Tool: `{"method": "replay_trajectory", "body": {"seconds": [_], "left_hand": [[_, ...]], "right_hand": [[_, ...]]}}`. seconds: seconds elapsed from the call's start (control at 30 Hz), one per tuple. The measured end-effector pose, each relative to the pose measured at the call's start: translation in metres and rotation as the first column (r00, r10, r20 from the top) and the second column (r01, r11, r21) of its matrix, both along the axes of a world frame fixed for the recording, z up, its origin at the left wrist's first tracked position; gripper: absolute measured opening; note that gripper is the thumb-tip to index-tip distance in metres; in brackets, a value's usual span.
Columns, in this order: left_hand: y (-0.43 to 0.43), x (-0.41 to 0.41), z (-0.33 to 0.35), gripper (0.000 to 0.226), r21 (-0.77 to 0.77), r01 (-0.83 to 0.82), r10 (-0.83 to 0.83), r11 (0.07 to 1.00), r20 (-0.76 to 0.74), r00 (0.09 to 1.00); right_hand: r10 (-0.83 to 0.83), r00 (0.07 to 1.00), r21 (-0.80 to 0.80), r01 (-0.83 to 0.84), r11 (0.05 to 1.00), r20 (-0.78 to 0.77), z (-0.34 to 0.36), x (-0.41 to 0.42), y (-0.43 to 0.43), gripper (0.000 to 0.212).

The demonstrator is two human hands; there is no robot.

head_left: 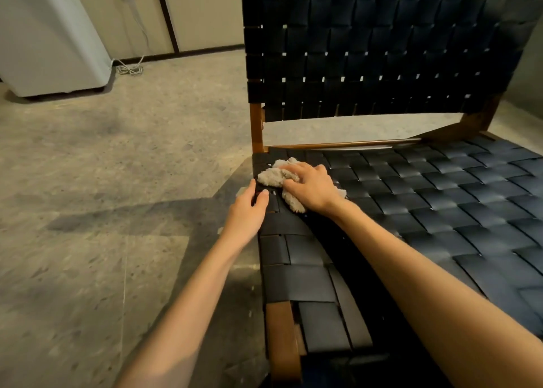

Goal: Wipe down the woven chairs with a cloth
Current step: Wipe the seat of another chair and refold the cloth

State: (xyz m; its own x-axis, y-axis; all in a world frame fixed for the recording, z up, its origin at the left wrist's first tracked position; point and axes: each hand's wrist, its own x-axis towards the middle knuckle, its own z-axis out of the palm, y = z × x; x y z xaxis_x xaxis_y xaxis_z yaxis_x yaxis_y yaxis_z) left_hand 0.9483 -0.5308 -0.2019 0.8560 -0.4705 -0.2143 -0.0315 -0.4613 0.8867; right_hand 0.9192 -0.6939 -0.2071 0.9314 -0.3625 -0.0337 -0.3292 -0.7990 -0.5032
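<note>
Left hand (246,208) curled, right hand (311,188) seemingly flat.

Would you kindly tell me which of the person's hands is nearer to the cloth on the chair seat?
Right. The right hand rests on top of the cloth, pressing it onto the seat; the left hand grips the seat's left edge close beside the cloth.
</note>
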Motion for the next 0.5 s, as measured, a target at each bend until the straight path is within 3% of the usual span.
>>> {"method": "replay_trajectory", "body": {"seconds": [0.27,0.5], "left_hand": [[0.000,-0.011,0.014,0.053,-0.016,0.003,-0.004,1.000,-0.078,0.997],[-0.003,-0.021,0.030,0.044,0.150,0.042,-0.053,0.988,0.068,0.996]], "right_hand": [[-0.001,0.999,0.015,0.002,1.000,-0.040,0.036,-0.096,0.047,0.043],[-0.030,0.999,-0.024,0.030,0.999,0.013,0.063,-0.172,0.093,0.048]]}}
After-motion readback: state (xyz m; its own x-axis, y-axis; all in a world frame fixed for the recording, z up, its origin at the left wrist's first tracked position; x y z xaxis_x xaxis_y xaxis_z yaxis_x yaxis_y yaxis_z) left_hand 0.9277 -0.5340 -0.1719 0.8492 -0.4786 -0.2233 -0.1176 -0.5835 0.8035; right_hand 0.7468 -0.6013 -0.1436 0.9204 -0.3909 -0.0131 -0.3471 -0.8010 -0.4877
